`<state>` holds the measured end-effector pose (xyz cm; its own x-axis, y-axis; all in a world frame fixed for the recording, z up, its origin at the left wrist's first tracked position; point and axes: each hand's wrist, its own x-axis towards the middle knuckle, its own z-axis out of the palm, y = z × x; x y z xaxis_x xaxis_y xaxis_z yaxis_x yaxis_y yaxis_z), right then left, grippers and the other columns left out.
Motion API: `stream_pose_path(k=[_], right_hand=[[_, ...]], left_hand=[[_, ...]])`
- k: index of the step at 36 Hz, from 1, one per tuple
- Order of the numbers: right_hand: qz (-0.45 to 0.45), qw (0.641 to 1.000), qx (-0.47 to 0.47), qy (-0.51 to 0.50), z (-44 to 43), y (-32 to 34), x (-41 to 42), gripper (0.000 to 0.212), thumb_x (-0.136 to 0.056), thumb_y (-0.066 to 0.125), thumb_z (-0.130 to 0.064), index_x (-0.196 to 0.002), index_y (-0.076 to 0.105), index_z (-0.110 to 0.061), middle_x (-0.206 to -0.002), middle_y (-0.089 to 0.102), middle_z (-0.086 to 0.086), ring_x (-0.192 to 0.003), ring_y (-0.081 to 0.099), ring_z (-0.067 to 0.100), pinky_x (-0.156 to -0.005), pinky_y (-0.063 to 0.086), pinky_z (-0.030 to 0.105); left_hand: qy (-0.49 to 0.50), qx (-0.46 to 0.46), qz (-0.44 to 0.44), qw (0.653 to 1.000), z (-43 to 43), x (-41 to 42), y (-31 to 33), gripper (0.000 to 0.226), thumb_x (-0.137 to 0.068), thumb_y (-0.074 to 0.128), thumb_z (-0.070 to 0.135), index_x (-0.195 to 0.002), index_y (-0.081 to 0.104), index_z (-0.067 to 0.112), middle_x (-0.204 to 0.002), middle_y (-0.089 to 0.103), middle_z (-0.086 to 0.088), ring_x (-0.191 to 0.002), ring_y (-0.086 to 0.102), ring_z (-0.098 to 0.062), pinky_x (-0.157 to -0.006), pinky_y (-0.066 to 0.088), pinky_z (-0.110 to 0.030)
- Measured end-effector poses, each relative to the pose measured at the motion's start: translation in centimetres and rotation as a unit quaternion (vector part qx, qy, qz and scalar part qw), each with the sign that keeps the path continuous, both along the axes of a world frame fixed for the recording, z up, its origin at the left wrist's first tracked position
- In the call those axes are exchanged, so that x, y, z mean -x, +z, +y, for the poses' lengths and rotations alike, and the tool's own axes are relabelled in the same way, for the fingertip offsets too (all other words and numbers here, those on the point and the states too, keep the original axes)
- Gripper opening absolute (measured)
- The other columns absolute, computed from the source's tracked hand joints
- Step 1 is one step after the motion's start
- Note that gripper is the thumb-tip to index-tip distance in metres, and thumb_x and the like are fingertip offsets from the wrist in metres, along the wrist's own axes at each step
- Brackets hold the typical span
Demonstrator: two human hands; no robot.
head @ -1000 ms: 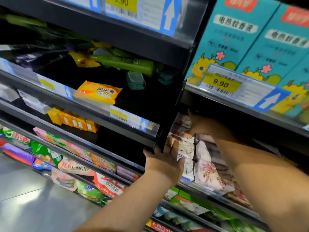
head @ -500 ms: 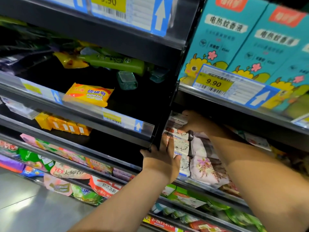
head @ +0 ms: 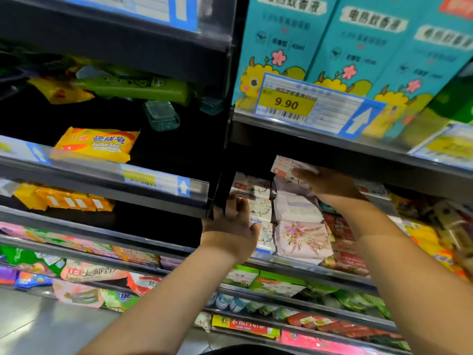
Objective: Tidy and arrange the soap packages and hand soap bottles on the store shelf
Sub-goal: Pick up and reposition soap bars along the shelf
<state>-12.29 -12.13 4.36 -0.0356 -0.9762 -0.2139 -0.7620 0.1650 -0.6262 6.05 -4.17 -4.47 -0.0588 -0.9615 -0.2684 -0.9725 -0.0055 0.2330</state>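
Head view: two bare forearms reach up from the lower edge toward a dark store shelf [head: 320, 269] just right of centre. The right hand [head: 330, 184], toward 1 o'clock from the middle of the frame, holds a white-and-red soap box [head: 286, 166] — its fingers [head: 304, 172] are closed over the top of the box, and the thumb is hidden beneath. The box is tilted, raised just above the goods on that shelf and close under the shelf board overhead.

The left hand [head: 230, 226] sits near the centre, at 7 o'clock from the right hand. Its fingers [head: 236, 201] point up, loosely bent and not closed on anything, and lie against the left edge of a stack of white soap boxes [head: 261, 208]. Just beside that stack, at its 3 o'clock, stand pale floral soap packs [head: 303, 238], and red packages [head: 345, 247] touch them farther right.

At 9 o'clock in the frame a yellow soap package [head: 94, 144] lies alone in the neighbouring shelf bay. A clear teal soap dish [head: 161, 115] sits at its 1 o'clock, and a row of small orange bars [head: 64, 201] lies one level below. From 12 to 1 o'clock, teal cartons [head: 281, 42] stand behind a yellow price tag [head: 285, 103] reading 9.90. Green boxes [head: 256, 278] sit on the level under the hands.
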Motion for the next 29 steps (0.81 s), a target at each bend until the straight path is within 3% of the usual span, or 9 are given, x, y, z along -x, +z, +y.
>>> stream_pose_path(k=[3,6,9,13,17,20,22,25,29], right_hand=[[0.016,0.999,0.03,-0.001,-0.5,-0.9,1.8,0.054,-0.091,0.065,-0.046,-0.137,0.058,-0.019,-0.141,0.056,0.009,-0.123,0.052,0.017,-0.081,0.033,0.016],[0.052,0.998,0.025,0.0,-0.1,-1.1,1.5,0.053,-0.09,0.063,-0.052,-0.132,0.062,-0.021,-0.136,0.06,0.011,-0.121,0.056,0.025,-0.09,0.039,0.027],[0.066,0.997,0.041,-0.007,-0.4,-1.2,1.3,0.056,-0.087,0.063,-0.058,-0.129,0.064,-0.022,-0.133,0.063,0.011,-0.119,0.058,0.028,-0.097,0.045,0.034],[0.074,0.996,0.043,-0.013,-0.6,-1.9,1.6,0.064,-0.084,0.063,-0.065,-0.128,0.063,-0.019,-0.132,0.064,0.013,-0.119,0.06,0.031,-0.102,0.046,0.042],[0.088,0.996,0.013,-0.003,-0.6,-1.6,1.6,0.063,-0.094,0.055,-0.055,-0.124,0.064,-0.001,-0.119,0.069,0.022,-0.108,0.065,0.036,-0.095,0.047,0.04],[0.094,0.995,0.022,0.015,-0.7,-1.4,1.6,0.057,-0.093,0.054,-0.057,-0.129,0.063,-0.014,-0.124,0.067,0.015,-0.112,0.062,0.031,-0.097,0.045,0.037],[0.102,0.994,0.022,0.027,-0.7,-1.3,1.6,0.054,-0.093,0.054,-0.058,-0.134,0.059,-0.023,-0.126,0.065,0.014,-0.114,0.06,0.03,-0.096,0.044,0.035],[0.099,0.994,0.028,0.022,-0.7,-1.5,1.7,0.053,-0.093,0.055,-0.058,-0.131,0.061,-0.022,-0.124,0.067,0.014,-0.108,0.061,0.028,-0.096,0.045,0.035],[0.099,0.995,0.018,0.016,-0.7,-1.7,1.7,0.053,-0.093,0.055,-0.058,-0.132,0.061,-0.022,-0.125,0.066,0.013,-0.103,0.06,0.026,-0.088,0.043,0.03]], left_hand=[[0.024,0.053,0.028,0.998,-1.2,0.0,1.4,0.062,-0.102,0.033,0.052,-0.153,0.016,0.022,-0.16,0.014,-0.008,-0.143,0.021,-0.035,-0.109,0.031,-0.043],[0.079,0.084,0.099,0.988,-3.0,0.2,2.3,0.059,-0.103,0.04,0.047,-0.151,0.019,0.021,-0.159,0.017,-0.01,-0.145,0.021,-0.029,-0.109,0.029,-0.036],[0.136,0.114,0.195,0.965,-4.8,0.6,2.5,0.057,-0.101,0.049,0.04,-0.148,0.028,0.016,-0.153,0.029,-0.013,-0.138,0.033,-0.032,-0.104,0.032,-0.037],[0.221,0.079,0.233,0.944,-7.4,1.1,1.2,0.076,-0.095,0.053,0.056,-0.149,0.026,0.01,-0.15,0.035,-0.017,-0.135,0.04,-0.037,-0.101,0.04,-0.045],[0.274,0.048,0.259,0.925,-8.8,1.3,-1.2,0.095,-0.08,0.056,0.076,-0.148,0.034,0.012,-0.142,0.044,-0.017,-0.128,0.048,-0.037,-0.1,0.046,-0.047],[0.285,0.065,0.275,0.916,-9.5,1.4,-2.7,0.101,-0.063,0.058,0.083,-0.137,0.048,0.016,-0.129,0.057,-0.014,-0.108,0.063,-0.035,-0.086,0.056,-0.046],[0.278,0.081,0.282,0.915,-9.7,1.3,-3.4,0.092,-0.061,0.058,0.08,-0.128,0.055,0.018,-0.118,0.064,-0.01,-0.097,0.067,-0.03,-0.08,0.059,-0.043],[0.26,0.099,0.299,0.913,-8.9,1.0,-2.2,0.071,-0.073,0.073,0.063,-0.127,0.058,0.019,-0.119,0.065,-0.006,-0.106,0.064,-0.028,-0.082,0.051,-0.032],[0.235,0.101,0.287,0.923,-8.6,0.9,-1.3,0.065,-0.077,0.076,0.056,-0.128,0.058,0.019,-0.123,0.065,-0.006,-0.113,0.061,-0.028,-0.074,0.04,-0.028]])
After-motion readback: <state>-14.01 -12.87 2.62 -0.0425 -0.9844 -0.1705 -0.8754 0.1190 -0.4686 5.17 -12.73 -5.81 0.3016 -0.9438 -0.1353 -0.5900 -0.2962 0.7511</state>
